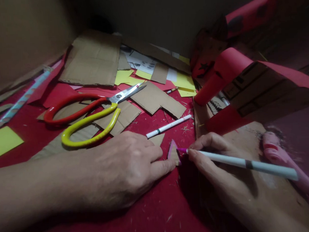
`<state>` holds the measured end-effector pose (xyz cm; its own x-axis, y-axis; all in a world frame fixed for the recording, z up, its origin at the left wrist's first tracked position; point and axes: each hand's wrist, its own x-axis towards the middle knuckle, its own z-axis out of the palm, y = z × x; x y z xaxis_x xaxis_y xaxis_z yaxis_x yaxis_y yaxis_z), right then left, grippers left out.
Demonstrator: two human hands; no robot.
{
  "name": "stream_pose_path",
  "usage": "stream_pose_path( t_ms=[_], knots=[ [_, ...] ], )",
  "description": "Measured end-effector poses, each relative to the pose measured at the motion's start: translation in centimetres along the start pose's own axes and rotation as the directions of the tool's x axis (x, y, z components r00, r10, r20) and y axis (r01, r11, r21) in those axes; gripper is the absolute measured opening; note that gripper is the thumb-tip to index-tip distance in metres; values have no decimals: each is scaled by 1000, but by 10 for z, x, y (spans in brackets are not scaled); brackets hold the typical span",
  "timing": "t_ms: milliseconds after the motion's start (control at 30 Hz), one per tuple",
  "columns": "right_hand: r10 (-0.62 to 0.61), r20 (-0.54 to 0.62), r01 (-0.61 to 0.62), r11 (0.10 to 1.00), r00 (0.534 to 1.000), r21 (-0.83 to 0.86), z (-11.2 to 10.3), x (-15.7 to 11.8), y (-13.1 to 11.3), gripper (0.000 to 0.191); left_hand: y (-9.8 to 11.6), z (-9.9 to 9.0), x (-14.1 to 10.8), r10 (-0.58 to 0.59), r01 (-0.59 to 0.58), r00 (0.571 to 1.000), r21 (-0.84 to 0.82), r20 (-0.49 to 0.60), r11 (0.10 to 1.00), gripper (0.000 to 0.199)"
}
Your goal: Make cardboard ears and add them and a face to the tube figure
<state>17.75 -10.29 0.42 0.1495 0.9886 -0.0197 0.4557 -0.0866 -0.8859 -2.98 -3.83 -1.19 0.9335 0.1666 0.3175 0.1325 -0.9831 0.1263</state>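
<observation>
A small pointed cardboard piece (174,155) lies on the red surface, its edges coloured purple-pink. My left hand (130,160) rests palm down with its fingers curled, one digit pinning the lower end of this piece. In my right hand (214,158) a white felt-tip pen (227,157) is pinched between thumb and fingers. Its magenta tip touches or nearly touches the right edge of the piece. Just beyond my left hand lies a white pen cap or second pen (170,126). Large scissors (93,118) with red and yellow handles lie partly open behind my left wrist.
Cardboard offcuts (159,99), a larger cardboard sheet (93,59) and yellow paper (185,82) cover the back. On the right stands a cardboard model (272,88) with red paper tubes. A pink tool (279,149) lies beside my right hand. A striped stick (24,98) lies left.
</observation>
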Motion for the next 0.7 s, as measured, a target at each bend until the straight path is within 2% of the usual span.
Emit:
stream_pose_path(
  t_ms=[100,267,400,567,700],
  knots=[
    [55,-53,-51,996,997,71,1,1,-3,21,0,0,0,-6,6,1000,1,7,1000,38],
    [171,12,-171,978,985,122,-3,1,-12,23,0,1,0,-9,9,1000,-7,0,1000,39],
    [235,-7,-230,958,972,172,-2,-1,-10,20,0,1,1,-7,7,1000,-2,4,1000,38],
    [217,-70,-199,959,974,204,-1,-1,-5,19,-1,0,1,-3,3,1000,2,14,1000,40],
    [241,-63,-220,946,968,236,-1,-1,-5,18,1,-3,0,25,-26,999,-25,-40,999,35]
  ],
)
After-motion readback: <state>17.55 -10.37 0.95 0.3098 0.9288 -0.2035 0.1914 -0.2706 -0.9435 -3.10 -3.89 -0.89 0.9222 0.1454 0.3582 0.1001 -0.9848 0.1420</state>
